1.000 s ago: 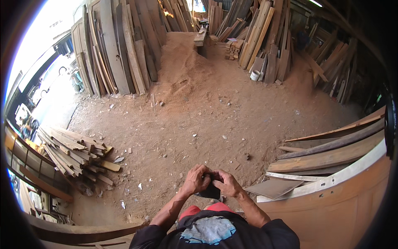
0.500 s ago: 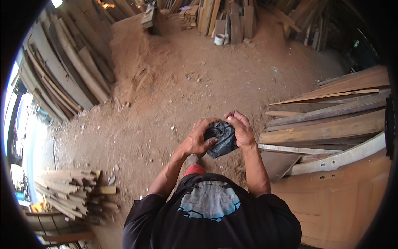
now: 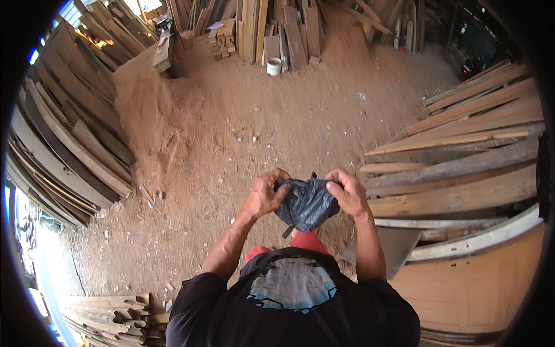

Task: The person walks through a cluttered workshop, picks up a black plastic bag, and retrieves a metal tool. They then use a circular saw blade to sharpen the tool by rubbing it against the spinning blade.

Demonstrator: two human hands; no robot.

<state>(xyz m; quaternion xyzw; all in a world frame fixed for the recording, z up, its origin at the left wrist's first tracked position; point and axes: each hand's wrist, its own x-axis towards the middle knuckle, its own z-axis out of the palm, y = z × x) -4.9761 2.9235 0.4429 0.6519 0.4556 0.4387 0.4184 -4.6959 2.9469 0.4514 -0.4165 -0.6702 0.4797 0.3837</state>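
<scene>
A crumpled black plastic bag [image 3: 307,203] hangs in front of my body, stretched between both hands. My left hand [image 3: 270,191] pinches its left edge, thumb on the near side and fingers curled behind. On the other side, my right hand [image 3: 348,189] grips the upper right corner between thumb and fingers. A small knot or gathered tip of the bag sticks up at the top middle, and another dark end dangles at the lower left. Whatever may be inside the bag is hidden.
Long planks [image 3: 457,188] are stacked along my right, above a brown wooden panel door [image 3: 462,283]. Boards [image 3: 63,144] lean at the left. A sawdust mound [image 3: 156,115] and a white bucket [image 3: 274,66] lie ahead. Cut timber [image 3: 110,318] is piled at the lower left.
My hands have moved apart and spread the bag wider between them; before, it was bunched up close. The head view has shifted, showing more of the right-hand planks and the far stacks.
</scene>
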